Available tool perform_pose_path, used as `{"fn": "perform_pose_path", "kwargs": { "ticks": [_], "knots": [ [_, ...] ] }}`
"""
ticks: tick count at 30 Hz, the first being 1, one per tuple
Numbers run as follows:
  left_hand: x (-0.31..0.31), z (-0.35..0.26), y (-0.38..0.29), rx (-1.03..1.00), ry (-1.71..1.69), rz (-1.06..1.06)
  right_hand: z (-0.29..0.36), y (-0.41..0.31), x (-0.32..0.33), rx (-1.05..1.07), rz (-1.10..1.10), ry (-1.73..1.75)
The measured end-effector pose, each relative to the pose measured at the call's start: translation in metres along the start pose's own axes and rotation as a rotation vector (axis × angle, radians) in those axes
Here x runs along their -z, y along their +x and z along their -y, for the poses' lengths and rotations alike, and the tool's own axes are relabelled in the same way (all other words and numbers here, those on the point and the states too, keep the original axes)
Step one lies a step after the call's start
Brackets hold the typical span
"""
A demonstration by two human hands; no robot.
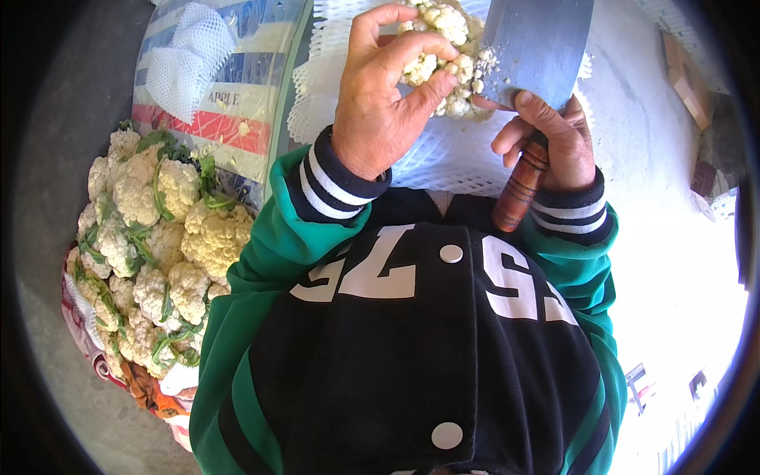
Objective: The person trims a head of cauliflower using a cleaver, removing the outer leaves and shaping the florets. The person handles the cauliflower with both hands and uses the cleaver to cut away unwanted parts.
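At the top of the view, my left hand [386,95] grips a piece of cauliflower [445,27], thumb and fingers pressed against its florets. My right hand [555,133] holds a cleaver with a broad grey blade [537,44] and a turned wooden handle [522,187]. Its thumb rests on the flat of the blade near the handle. The blade's left edge is against or just beside the florets, and small crumbs cling to the metal there. White foam netting [439,154] lies beneath both hands. The upper ends of the blade and cauliflower are cut off by the frame.
A heap of cauliflower heads [157,237] with green leaves stands on my left. Beyond it is a printed box [237,127] under clear plastic, bearing writing, scattered crumbs and a piece of foam netting [190,65]. A brown cardboard piece [686,83] lies far right on the floor.
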State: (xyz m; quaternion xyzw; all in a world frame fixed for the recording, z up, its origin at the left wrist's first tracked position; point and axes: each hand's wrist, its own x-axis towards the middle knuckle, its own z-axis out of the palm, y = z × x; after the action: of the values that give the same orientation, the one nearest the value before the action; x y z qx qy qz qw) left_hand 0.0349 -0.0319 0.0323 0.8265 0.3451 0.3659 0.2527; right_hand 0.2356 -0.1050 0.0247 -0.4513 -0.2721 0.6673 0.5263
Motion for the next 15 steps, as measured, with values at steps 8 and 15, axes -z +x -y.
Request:
{"fn": "perform_pose_path", "kwargs": {
  "ticks": [8,15],
  "knots": [
    [-0.0010,-0.0032,-0.0007,-0.030,0.043,-0.008,0.0015,-0.0033,0.0020,-0.032,0.017,0.126],
    [-0.0035,-0.0053,-0.0008,-0.034,0.048,-0.024,0.0012,-0.0020,0.0038,-0.064,0.019,0.224]
  ]
}}
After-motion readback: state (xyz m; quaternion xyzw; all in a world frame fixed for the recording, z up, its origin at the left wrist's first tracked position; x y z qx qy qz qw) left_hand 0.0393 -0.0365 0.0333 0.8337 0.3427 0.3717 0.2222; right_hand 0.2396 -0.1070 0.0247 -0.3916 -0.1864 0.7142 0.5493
